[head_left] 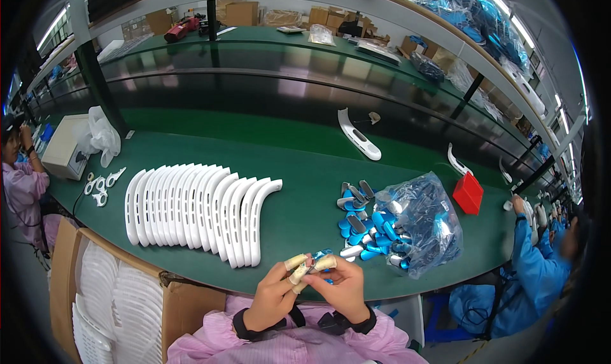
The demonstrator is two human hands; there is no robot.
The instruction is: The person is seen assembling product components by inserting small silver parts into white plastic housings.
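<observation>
My left hand [271,299] and my right hand [344,290] meet at the near edge of the green table, fingers pinched together. Pale finger covers wrap several fingertips. Between the fingers shows a small shiny blue plastic piece [320,254], mostly hidden by them; which hand bears it more I cannot tell. Just right of my hands lies a loose pile of blue and silver oval pieces [372,233], partly under a clear plastic bag [423,227]. To the left, a row of curved white slotted plastic parts [191,205] stands side by side.
An open cardboard box [168,300] of white curved parts stands below left. Scissors [100,185] and a white machine [67,146] are far left. A red bin [468,193] and a single white part [358,135] lie on the right half. Co-workers sit at both sides; a shelf spans behind.
</observation>
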